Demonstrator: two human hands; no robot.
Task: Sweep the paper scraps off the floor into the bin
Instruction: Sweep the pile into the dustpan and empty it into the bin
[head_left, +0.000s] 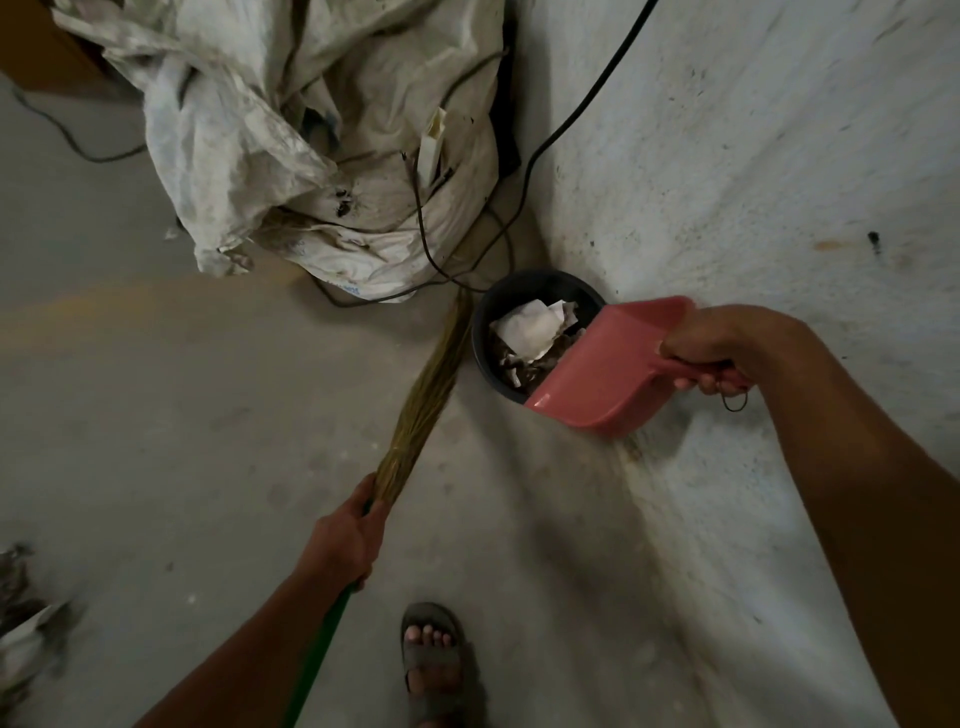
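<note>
Standing on the grey concrete floor (156, 389), one sandalled foot (434, 660) showing at the bottom edge. Gripping the broom (421, 395) with the left hand (340, 540), fingers (363, 501) curled round the top of the green handle just below the straw bristles, bristle tips reaching beside the bin's left rim. Holding the pink dustpan (597, 374) with the right hand (711, 348), fingers wrapped tight round its handle, pan tilting mouth-down over the right rim of the black bin (485, 364). Lying inside the bin: crumpled white paper scraps (530, 330). Sitting against the foot of the white wall (753, 182), bin near a heap of dirty white sacks (311, 130). Trailing down wall and sacks: black cables (566, 124).
</note>
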